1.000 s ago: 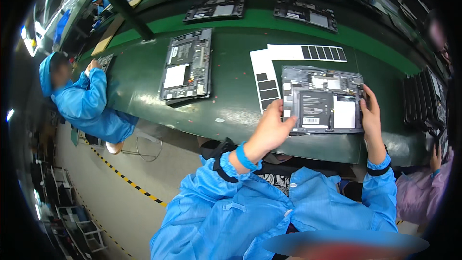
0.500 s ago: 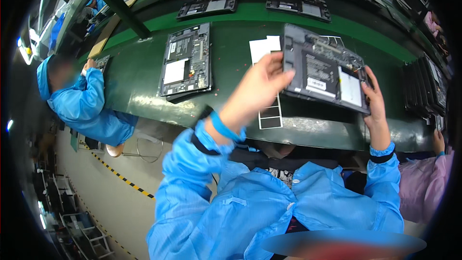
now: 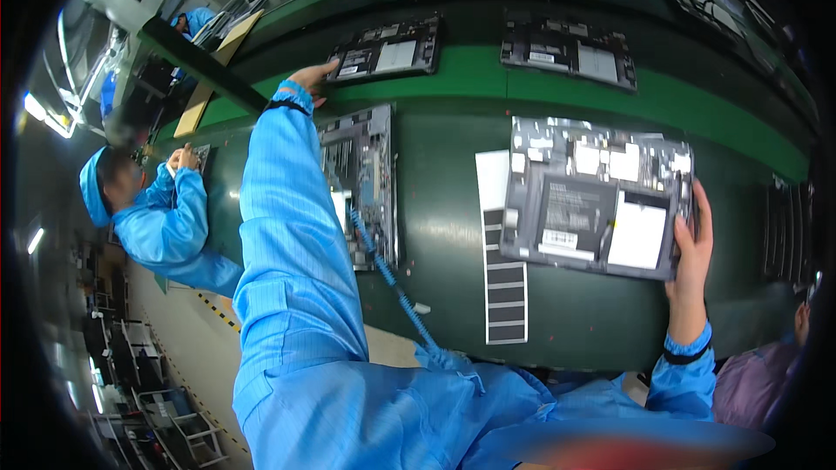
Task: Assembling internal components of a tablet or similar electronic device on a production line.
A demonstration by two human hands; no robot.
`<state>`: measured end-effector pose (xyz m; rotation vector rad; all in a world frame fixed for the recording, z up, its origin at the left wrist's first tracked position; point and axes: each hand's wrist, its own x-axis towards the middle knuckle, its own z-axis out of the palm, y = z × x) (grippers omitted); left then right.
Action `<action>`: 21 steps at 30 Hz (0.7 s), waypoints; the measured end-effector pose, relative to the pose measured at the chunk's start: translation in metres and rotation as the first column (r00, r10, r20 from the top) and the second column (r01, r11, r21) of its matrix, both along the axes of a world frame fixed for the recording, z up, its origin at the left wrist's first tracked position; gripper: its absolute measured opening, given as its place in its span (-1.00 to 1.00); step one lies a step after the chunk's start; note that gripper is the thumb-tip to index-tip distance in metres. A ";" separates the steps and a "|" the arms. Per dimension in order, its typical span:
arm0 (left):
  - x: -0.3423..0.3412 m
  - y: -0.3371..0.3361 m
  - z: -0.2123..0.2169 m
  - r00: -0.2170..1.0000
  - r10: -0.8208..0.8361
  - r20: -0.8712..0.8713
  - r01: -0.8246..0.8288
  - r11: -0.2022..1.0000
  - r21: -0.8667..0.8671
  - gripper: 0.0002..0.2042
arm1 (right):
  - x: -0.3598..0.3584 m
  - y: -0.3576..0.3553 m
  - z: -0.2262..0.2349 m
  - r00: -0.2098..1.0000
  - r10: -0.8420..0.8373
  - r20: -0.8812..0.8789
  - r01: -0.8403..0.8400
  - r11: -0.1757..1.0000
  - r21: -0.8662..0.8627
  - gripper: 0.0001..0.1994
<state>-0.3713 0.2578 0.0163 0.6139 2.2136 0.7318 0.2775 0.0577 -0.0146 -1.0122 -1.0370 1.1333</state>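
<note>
At the far left, my left hand (image 3: pixel 311 80) reaches out with its fingers closed at the left edge of an opened tablet (image 3: pixel 396 54) on the green belt. My right hand (image 3: pixel 694 239) grips the right edge of another opened tablet (image 3: pixel 570 213), raised over the table, its black battery and white panel facing up. Under my left arm, a further opened tablet (image 3: pixel 374 174) lies partly hidden on the table. A white strip with dark rectangles (image 3: pixel 505 296) is partly covered by the held tablet.
Another opened tablet (image 3: pixel 570 50) lies on the belt (image 3: pixel 475 78). Dark panels stand stacked (image 3: pixel 784 231) at the right. A green post (image 3: pixel 205 61) rises at the left, near a co-worker in blue (image 3: pixel 165 218). A blue coiled cord (image 3: pixel 392 278) crosses the table's edge.
My left hand has left the held tablet and stretched out to the one on the belt. My right hand still holds its tablet, now turned flatter toward me. The view has shifted.
</note>
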 end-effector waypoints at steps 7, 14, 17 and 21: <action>-0.001 0.003 0.014 0.812 0.002 0.583 -0.155 0.965 0.213 -0.63 | -0.005 0.029 0.022 0.998 -0.045 -0.032 0.040 0.991 -0.125 -0.43; 0.008 -0.085 0.069 0.759 -0.119 0.640 -0.351 0.754 0.556 -0.66 | -0.126 0.150 0.056 0.984 0.115 -0.138 -0.128 0.987 -0.093 -0.53; 0.022 -0.155 0.075 0.750 -0.138 0.647 -0.396 0.689 0.606 -0.63 | -0.189 0.207 0.030 0.996 0.079 -0.048 -0.086 0.985 -0.152 -0.60; 0.038 -0.228 0.079 0.775 -0.117 0.620 -0.432 0.618 0.657 -0.65 | -0.282 0.285 -0.031 0.951 -0.185 0.248 0.157 0.979 0.130 -0.64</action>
